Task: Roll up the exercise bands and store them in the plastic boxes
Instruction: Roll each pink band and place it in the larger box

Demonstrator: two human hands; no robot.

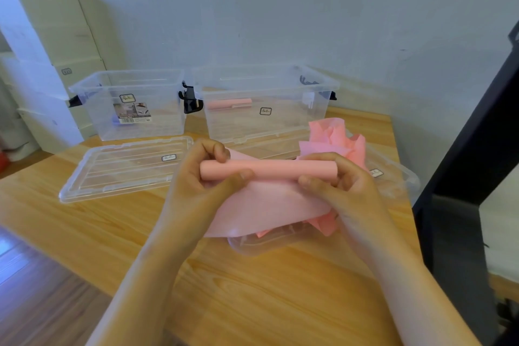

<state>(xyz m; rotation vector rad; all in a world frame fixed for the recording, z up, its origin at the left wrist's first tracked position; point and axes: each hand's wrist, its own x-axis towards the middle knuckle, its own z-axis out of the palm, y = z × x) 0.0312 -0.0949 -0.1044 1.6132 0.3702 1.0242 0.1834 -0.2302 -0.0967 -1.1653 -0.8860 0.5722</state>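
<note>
A pink exercise band [269, 169] is partly rolled into a tube, held above the wooden table. My left hand [205, 177] grips the roll's left end and my right hand [337, 180] grips its right end. The band's loose tail [269, 205] hangs below the roll, and more of it lies bunched [334, 135] behind my right hand. Two clear plastic boxes stand open at the back: the left box [132, 104] and the right box [264, 101]. A rolled pink band [229, 104] lies inside the right box. Something purple [118, 121] shows low in the left box.
One clear lid [112, 171] lies flat in front of the left box. A second clear lid [269, 241] lies under the loose band. White cardboard boxes [42, 50] stand at far left. A dark frame [463, 177] rises past the table's right edge.
</note>
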